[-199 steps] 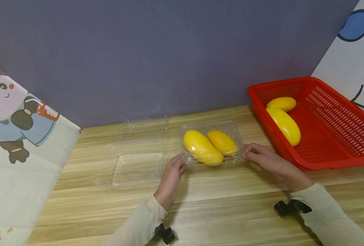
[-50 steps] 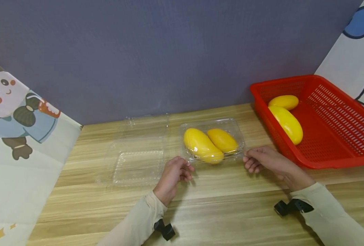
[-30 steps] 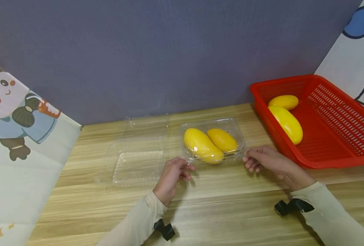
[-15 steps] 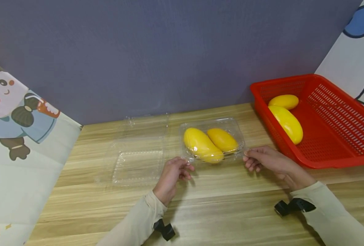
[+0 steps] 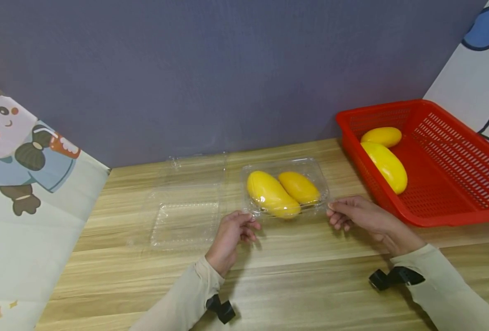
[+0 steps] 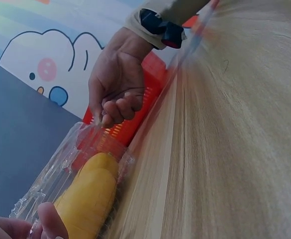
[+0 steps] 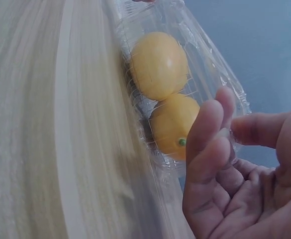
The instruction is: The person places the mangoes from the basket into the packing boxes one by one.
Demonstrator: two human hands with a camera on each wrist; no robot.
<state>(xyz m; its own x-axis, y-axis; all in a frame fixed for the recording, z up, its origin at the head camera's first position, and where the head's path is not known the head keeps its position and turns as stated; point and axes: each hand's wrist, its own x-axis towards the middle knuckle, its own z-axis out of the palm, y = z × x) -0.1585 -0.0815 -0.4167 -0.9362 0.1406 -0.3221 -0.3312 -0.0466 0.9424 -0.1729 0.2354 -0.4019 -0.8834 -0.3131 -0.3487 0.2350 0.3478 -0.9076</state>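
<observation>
A clear plastic clamshell box (image 5: 283,166) with two yellow mangoes (image 5: 272,194) inside lies mid-table, its lid down over them. My left hand (image 5: 232,239) pinches the box's near left corner between thumb and finger, the other fingers loosely bent below. At the near right corner my right hand (image 5: 362,221) pinches the clear edge in the same way. The right wrist view shows the plastic corner between the thumb and fingertips of the right hand (image 7: 225,184), beside the mangoes (image 7: 160,67). Part of the left hand (image 6: 48,221) shows at the box's edge in the left wrist view.
A second clear clamshell box (image 5: 186,225) lies unfolded on the wooden table (image 5: 294,289) to the left. On the right stands a red plastic basket (image 5: 439,202) holding two yellow mangoes (image 5: 385,168). A grey-blue wall (image 5: 228,78) closes off the back.
Since the oldest frame, both hands have loosened their lower fingers and stay at the box's near corners. Over the last second, the hands and box look almost still.
</observation>
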